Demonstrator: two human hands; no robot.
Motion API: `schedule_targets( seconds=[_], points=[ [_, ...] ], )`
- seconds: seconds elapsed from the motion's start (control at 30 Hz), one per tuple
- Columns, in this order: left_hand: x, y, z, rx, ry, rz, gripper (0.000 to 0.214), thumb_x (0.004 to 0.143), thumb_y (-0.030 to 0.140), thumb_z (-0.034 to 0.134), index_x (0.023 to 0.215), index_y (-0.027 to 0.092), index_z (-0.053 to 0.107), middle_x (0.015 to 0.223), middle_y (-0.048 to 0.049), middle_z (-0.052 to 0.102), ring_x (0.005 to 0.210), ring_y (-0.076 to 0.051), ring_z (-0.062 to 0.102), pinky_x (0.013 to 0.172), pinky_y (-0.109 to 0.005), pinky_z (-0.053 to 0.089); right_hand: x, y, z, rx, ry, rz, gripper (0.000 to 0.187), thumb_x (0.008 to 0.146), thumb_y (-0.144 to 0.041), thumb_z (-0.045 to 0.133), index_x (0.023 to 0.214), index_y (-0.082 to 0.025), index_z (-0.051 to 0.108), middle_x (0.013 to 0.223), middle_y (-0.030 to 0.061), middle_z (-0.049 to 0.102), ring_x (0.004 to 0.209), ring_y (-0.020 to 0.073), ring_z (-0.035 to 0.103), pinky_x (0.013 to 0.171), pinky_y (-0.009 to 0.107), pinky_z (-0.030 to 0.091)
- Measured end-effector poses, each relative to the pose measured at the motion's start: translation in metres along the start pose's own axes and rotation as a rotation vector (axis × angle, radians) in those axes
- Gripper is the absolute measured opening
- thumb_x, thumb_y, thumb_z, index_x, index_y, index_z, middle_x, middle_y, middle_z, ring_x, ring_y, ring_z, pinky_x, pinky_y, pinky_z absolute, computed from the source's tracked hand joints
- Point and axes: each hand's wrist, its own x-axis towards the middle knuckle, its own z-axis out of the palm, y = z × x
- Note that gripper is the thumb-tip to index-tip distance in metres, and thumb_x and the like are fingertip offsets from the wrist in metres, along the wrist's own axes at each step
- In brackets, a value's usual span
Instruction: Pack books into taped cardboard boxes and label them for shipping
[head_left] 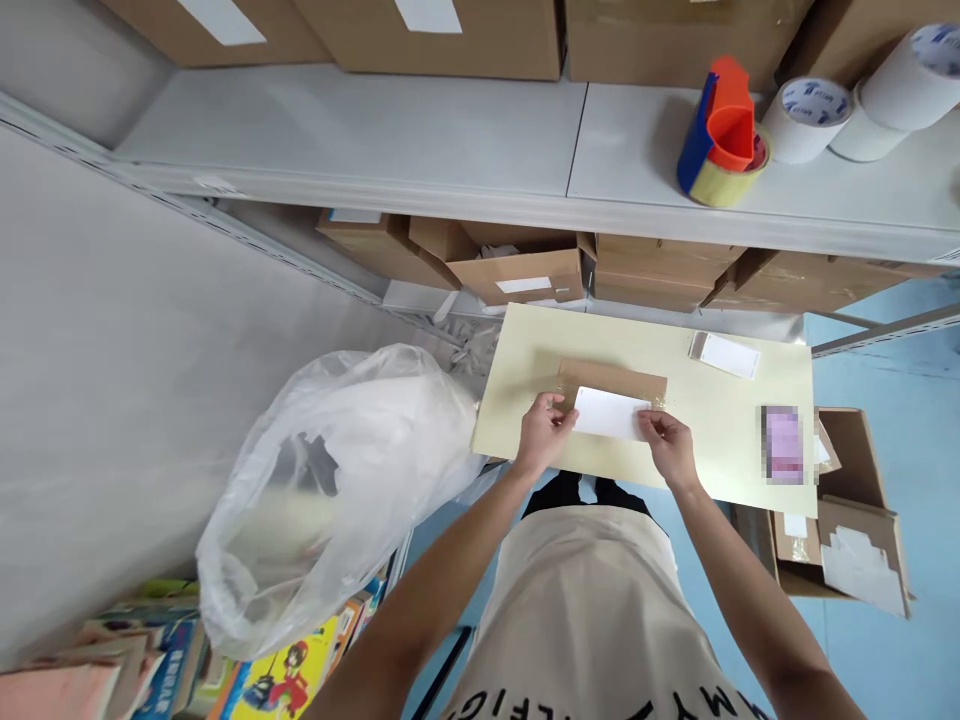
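Between my two hands is a white rectangular label (611, 413), held by its short ends. My left hand (546, 432) pinches its left end with the thumb, other fingers curled. At the right end, my right hand (670, 443) grips it between thumb and fingertips. The label overlaps the front part of a flat brown cardboard box (613, 375) with clear tape at its ends. Whether the label touches the box I cannot tell. Both lie over a pale yellow tabletop (517, 350).
On the tabletop's right are a stack of white labels (729, 355) and a blurred pinkish item (783, 445). A big plastic bag (352, 440) stands left, above books (300, 670). Cartons (855, 440) flank the right edge. The shelf (360, 120) holds a tape dispenser (724, 135) and tape rolls (806, 118).
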Motion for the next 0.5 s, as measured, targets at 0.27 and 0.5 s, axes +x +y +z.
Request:
schedule_targets(
  seconds=[0.27, 0.5],
  points=[
    [0.028, 0.004, 0.004, 0.090, -0.050, -0.030, 0.029, 0.077, 0.031, 0.067, 0.100, 0.021, 0.054, 0.060, 0.0041, 0.067, 0.062, -0.018, 0.068, 0.067, -0.030, 0.050, 0.026, -0.004, 0.007, -0.074, 0.031, 0.035, 0.042, 0.072, -0.053, 0.065, 0.092, -0.018, 0.074, 0.073, 0.0038, 0.067, 0.067, 0.0170, 0.056, 0.063, 0.032, 0.046],
    [0.036, 0.005, 0.003, 0.294, -0.090, -0.041, 0.028, 0.079, 0.029, 0.066, 0.102, 0.023, 0.053, 0.066, 0.0010, 0.071, 0.072, -0.022, 0.071, 0.068, -0.031, 0.048, 0.030, -0.006, 0.007, -0.338, 0.018, 0.000, 0.037, 0.077, -0.050, 0.059, 0.093, -0.020, 0.075, 0.065, 0.0018, 0.064, 0.060, 0.0168, 0.054, 0.061, 0.032, 0.045]
  ],
)
